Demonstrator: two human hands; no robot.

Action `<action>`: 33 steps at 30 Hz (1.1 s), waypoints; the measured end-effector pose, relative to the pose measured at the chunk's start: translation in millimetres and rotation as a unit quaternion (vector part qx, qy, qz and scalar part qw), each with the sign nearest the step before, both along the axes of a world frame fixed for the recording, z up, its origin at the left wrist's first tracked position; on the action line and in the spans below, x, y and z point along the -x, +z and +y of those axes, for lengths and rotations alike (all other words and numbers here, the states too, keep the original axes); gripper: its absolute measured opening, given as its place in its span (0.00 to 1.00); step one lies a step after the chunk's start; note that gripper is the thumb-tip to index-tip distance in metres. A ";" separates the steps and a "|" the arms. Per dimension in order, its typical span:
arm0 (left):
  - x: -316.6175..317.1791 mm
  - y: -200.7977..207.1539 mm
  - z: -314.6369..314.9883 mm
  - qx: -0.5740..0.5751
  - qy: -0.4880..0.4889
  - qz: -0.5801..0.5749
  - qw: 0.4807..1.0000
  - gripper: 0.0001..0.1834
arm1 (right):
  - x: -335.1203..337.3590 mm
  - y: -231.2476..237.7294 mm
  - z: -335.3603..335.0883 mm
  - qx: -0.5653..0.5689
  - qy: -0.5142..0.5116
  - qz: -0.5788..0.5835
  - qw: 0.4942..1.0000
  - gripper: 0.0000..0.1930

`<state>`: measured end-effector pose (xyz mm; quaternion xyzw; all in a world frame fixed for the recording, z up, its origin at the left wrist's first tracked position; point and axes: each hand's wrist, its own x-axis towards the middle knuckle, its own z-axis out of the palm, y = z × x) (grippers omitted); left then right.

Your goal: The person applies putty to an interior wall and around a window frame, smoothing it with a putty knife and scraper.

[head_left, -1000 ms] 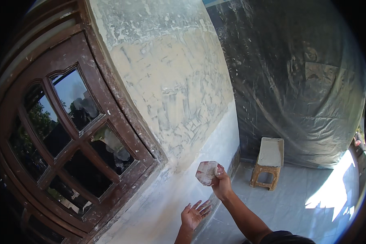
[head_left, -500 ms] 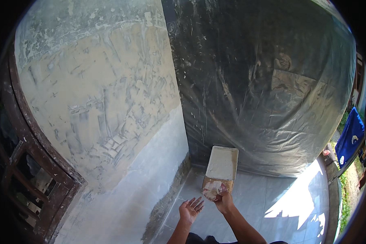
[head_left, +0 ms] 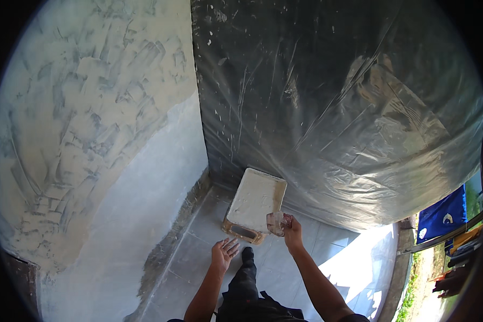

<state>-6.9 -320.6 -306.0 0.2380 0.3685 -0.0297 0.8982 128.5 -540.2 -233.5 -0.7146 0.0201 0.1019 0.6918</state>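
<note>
My right hand (head_left: 293, 235) is closed round a putty knife (head_left: 275, 223), a small flat tool with a broad blade smeared with off-white paste. It is held at the near right corner of a shallow tray (head_left: 258, 238) on the floor. The tray's near end is brown, with an oblong opening. Off-white paste (head_left: 256, 199) coats the inside. Just short of the tray's near left corner, my left hand (head_left: 225, 253) hovers palm up, fingers spread and holding nothing.
On the left a wall (head_left: 139, 150) is patchily coated with filler. A dark plastic sheet (head_left: 316, 118) hangs behind the tray. My leg and dark shoe (head_left: 247, 255) stand on grey floor tiles (head_left: 185, 257). At far right hangs a blue cloth (head_left: 441, 216) by a railing.
My right hand has moved the putty knife from the tray's near end to its right corner, uncovering the opening. The view has tipped down, and my leg now shows. My left hand stays open.
</note>
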 end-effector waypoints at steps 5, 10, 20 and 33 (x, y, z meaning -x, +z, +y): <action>-61.4 -58.8 -30.4 0.003 -0.019 0.094 0.995 0.29 | -71.0 -49.1 -28.6 0.249 0.099 0.026 0.963 0.16; -84.7 -123.2 -86.8 0.000 -0.044 0.162 0.986 0.30 | -110.8 -118.6 -31.3 0.326 0.206 0.050 0.921 0.16; -132.9 -220.1 -166.9 0.034 0.073 0.198 0.977 0.41 | -130.7 -230.4 -5.9 0.327 0.369 0.050 0.869 0.14; -147.9 -212.6 -170.6 -0.039 0.212 0.117 0.970 0.44 | -132.8 -252.9 25.4 0.256 0.426 0.020 0.868 0.16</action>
